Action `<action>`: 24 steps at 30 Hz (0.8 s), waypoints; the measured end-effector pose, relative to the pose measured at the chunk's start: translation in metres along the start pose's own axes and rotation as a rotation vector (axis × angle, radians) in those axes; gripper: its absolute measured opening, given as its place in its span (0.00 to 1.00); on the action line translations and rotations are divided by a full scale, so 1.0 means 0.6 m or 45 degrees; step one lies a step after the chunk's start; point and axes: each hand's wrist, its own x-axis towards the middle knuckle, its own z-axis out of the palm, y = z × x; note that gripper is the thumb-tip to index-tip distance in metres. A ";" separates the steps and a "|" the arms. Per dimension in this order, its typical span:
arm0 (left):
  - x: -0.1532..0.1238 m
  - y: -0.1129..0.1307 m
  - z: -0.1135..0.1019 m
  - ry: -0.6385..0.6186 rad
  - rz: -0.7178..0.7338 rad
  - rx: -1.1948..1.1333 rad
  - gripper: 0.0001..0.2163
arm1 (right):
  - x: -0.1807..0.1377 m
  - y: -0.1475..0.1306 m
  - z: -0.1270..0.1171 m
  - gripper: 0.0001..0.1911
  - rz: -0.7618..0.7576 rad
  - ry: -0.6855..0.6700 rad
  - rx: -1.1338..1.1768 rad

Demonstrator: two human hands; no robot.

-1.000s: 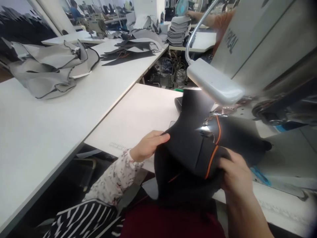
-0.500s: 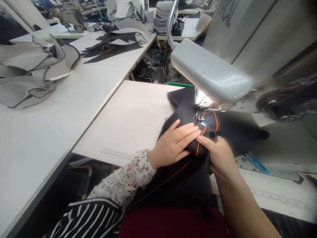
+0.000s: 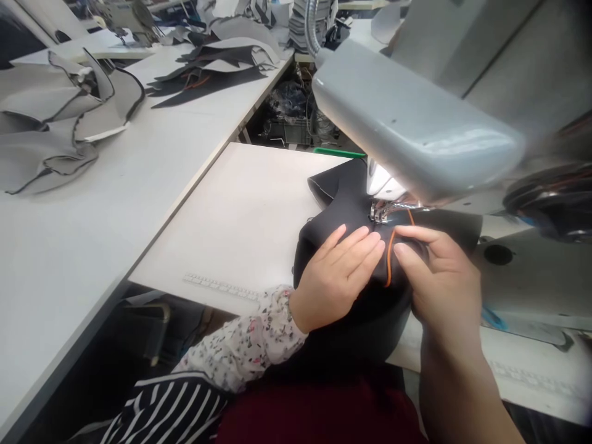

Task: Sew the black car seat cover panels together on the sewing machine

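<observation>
Two hands are on the black cloth, which lies on the white worktop, partly under the small metal foot of the sewing machine, with its near part hanging toward the person's lap. The left hand rests flat on the black cloth, its fingers out nearly straight and a little apart, not gripping. That flat push may be there to stop the cloth from bunching up. The right hand has its thumb and first finger bent in, and they seem to pinch a fold of the cloth right by the orange strip. Maybe it holds there so the strip lines up with the foot. What the other right fingers do underneath is hard to tell. A big grey box on a bendy neck, which looks like a lamp, hangs over the foot, perhaps so this spot is bright. One blue tool lies near the right wrist, maybe to be easy to reach. Grey pieces lie in a heap well apart, on the left worktop.
</observation>
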 end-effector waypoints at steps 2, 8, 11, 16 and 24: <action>-0.001 0.004 0.001 -0.013 -0.017 0.003 0.19 | 0.002 0.003 0.000 0.12 0.014 0.010 0.005; 0.001 -0.002 -0.003 -0.020 -0.010 -0.061 0.19 | -0.001 0.010 0.001 0.13 0.041 0.033 0.037; 0.005 -0.009 -0.005 -0.006 0.000 -0.100 0.18 | 0.001 0.009 0.005 0.13 0.031 0.044 0.054; 0.009 -0.018 -0.006 0.066 0.031 -0.190 0.13 | 0.005 0.006 0.008 0.13 0.033 0.052 0.090; 0.021 -0.032 0.003 0.127 -0.019 -0.287 0.11 | 0.026 0.018 0.020 0.13 -0.012 0.084 0.099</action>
